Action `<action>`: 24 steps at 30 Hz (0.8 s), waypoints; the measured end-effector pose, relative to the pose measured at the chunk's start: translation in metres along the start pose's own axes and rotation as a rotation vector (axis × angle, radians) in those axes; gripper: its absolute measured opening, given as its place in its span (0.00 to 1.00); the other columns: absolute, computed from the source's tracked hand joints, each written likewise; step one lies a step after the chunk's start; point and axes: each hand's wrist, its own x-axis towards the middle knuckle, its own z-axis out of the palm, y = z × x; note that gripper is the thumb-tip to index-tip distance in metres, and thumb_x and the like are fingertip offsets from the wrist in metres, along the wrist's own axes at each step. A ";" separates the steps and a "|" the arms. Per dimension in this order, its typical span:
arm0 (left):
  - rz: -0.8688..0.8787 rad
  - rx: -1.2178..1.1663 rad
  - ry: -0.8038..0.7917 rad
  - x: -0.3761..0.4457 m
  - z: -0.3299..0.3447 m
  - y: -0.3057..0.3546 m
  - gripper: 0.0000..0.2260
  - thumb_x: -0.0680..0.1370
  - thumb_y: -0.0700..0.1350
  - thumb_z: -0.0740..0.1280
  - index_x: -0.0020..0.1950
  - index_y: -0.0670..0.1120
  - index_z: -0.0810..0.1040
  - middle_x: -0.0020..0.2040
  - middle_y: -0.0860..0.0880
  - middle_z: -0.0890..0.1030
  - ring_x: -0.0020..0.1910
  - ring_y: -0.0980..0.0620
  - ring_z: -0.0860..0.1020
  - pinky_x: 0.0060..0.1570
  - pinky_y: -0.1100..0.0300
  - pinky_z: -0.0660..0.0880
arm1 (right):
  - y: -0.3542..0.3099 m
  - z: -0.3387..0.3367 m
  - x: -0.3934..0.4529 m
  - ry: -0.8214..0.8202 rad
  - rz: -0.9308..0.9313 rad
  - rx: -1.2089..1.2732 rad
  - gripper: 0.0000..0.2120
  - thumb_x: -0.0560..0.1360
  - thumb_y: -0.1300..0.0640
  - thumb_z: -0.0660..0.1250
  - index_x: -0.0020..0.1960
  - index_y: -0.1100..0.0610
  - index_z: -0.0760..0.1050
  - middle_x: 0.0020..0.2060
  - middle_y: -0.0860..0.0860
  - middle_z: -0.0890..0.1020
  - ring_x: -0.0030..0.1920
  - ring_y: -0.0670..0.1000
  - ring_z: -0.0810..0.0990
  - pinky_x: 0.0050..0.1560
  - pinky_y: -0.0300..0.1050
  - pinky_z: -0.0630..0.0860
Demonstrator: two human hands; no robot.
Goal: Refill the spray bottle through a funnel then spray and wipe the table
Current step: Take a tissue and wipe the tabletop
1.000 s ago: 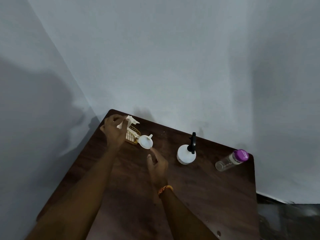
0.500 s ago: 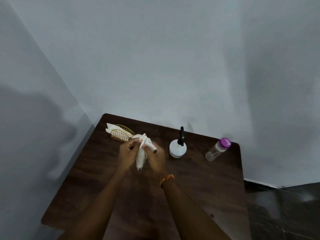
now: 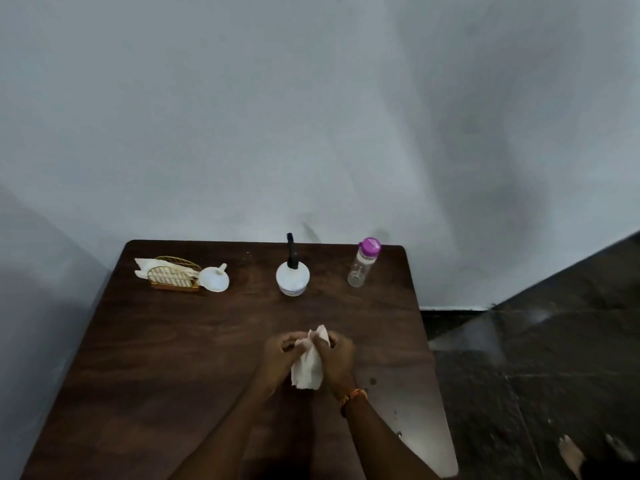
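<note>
Over the middle of the dark wooden table (image 3: 166,368), my left hand (image 3: 282,351) and my right hand (image 3: 337,355) both grip a crumpled white tissue (image 3: 308,367) held between them. The white spray bottle (image 3: 292,276) with a black trigger head stands upright at the back centre. A white funnel (image 3: 214,278) lies on its side to the left of it, touching the napkin holder. A clear bottle with a purple cap (image 3: 363,263) stands at the back right.
A gold wire napkin holder (image 3: 173,277) with white tissues sits at the back left. Grey walls border the table at the back and left. Dark floor lies to the right, where bare feet (image 3: 571,457) show near the bottom.
My left hand pulled a tissue from the holder, both hands closed on it, and they have drawn back towards me to the table's middle. The view has tilted down.
</note>
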 end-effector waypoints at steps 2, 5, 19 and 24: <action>-0.032 0.023 0.007 0.002 0.013 -0.005 0.10 0.78 0.33 0.74 0.47 0.48 0.87 0.42 0.54 0.89 0.43 0.57 0.86 0.47 0.58 0.82 | 0.011 -0.024 -0.001 0.088 0.023 0.053 0.11 0.79 0.56 0.75 0.39 0.59 0.83 0.36 0.57 0.87 0.36 0.49 0.85 0.38 0.54 0.81; -0.060 0.029 0.024 0.006 0.030 -0.011 0.10 0.78 0.33 0.74 0.46 0.48 0.86 0.40 0.53 0.88 0.42 0.53 0.86 0.41 0.64 0.81 | 0.023 -0.063 -0.004 0.193 0.075 0.091 0.09 0.80 0.58 0.75 0.42 0.61 0.85 0.37 0.56 0.88 0.38 0.49 0.85 0.37 0.46 0.81; 0.034 0.407 0.206 -0.033 0.111 -0.045 0.14 0.82 0.40 0.70 0.67 0.40 0.81 0.64 0.43 0.83 0.64 0.43 0.81 0.64 0.59 0.73 | 0.102 -0.134 -0.030 0.347 -0.087 -0.584 0.24 0.78 0.44 0.73 0.71 0.51 0.77 0.66 0.50 0.81 0.63 0.50 0.80 0.63 0.49 0.80; 0.378 0.763 -0.004 -0.064 0.113 -0.077 0.22 0.87 0.53 0.58 0.73 0.39 0.76 0.73 0.40 0.76 0.74 0.41 0.74 0.73 0.48 0.65 | 0.132 -0.119 -0.053 -0.086 -0.451 -0.895 0.27 0.80 0.44 0.63 0.76 0.54 0.76 0.77 0.56 0.74 0.77 0.57 0.73 0.76 0.58 0.73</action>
